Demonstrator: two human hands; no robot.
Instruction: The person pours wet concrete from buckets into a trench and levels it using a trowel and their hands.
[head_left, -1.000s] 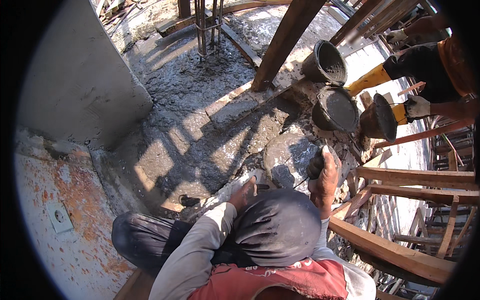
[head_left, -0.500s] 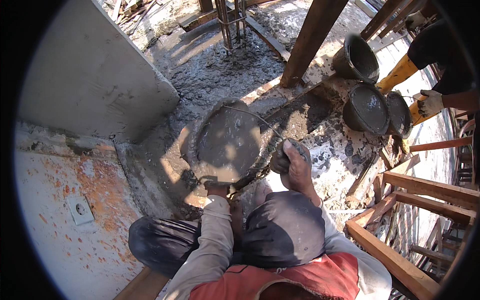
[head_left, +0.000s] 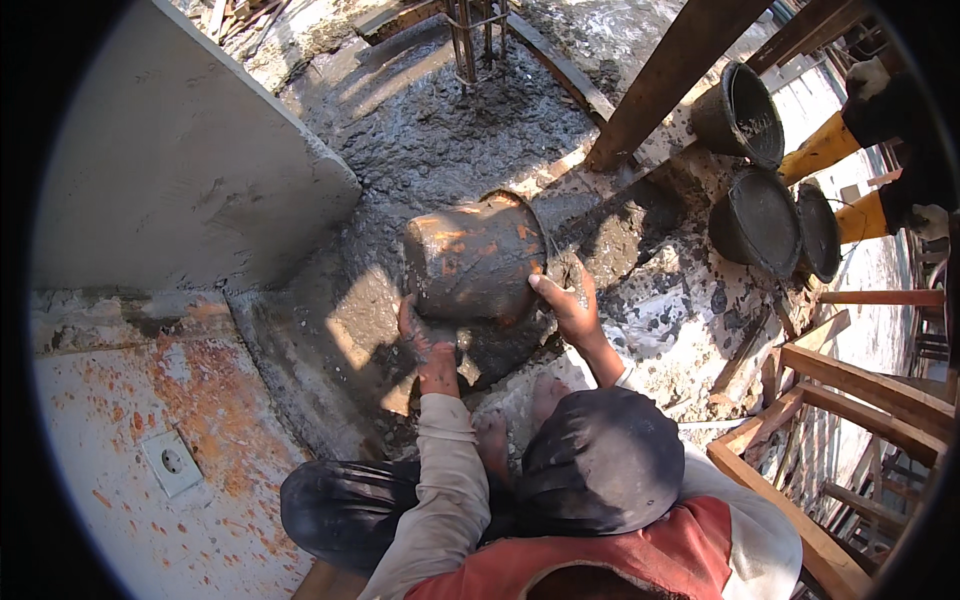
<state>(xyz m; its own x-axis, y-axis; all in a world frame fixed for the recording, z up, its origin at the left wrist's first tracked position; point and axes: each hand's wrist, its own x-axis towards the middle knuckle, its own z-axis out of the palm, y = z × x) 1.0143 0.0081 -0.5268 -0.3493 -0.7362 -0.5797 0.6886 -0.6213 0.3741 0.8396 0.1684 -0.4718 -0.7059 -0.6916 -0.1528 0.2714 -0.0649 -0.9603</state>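
Observation:
A bucket [head_left: 470,262] caked in grey mortar, orange showing through in patches, lies tilted on its side in front of me. Its base points left and its rim faces right, so the inside is hidden. At the near edge of the base, my left hand [head_left: 425,345] supports the bucket from below, smeared with mortar. My right hand [head_left: 572,305] grips the rim, thumb on the outer wall, beside the thin wire handle. Beyond the bucket spreads wet grey mortar [head_left: 430,150].
Steel rebar [head_left: 470,45] rises from the mortar, and a slanted wooden post [head_left: 670,85] stands right of it. Several mortar-coated buckets [head_left: 755,222] stand at right beside a co-worker in yellow boots [head_left: 860,218]. A grey wall [head_left: 190,150] bounds the left; wooden framing [head_left: 790,510] lies lower right.
The bucket has gone from upright, full of wet mortar, to tipped on its side toward the right. My right hand has moved from the wire handle to the rim; the co-worker's hand has shifted.

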